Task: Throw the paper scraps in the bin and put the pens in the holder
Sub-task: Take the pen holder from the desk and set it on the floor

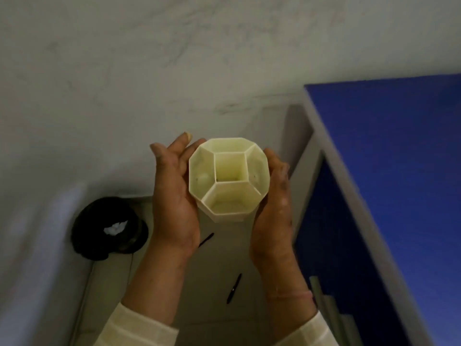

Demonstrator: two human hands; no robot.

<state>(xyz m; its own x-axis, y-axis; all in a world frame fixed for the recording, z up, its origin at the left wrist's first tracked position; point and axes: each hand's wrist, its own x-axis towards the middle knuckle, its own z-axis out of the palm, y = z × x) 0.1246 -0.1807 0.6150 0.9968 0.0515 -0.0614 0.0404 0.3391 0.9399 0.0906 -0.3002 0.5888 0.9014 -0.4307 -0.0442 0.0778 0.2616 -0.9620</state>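
Observation:
I hold a cream pen holder (229,179) with several empty compartments up in front of me, its mouth facing the camera. My left hand (174,196) presses its left side and my right hand (274,208) cups its right side. Below on the floor lie two black pens: one pen (234,288) near my right forearm, the other pen (206,239) partly hidden behind my left wrist. A black bin (99,240) stands on the floor at the left with white paper scraps (115,227) inside.
A blue surface with a grey edge (389,171) runs along the right side, like a table seen from above. A pale marbled wall (149,71) fills the background. The tiled floor (212,270) lies between bin and table.

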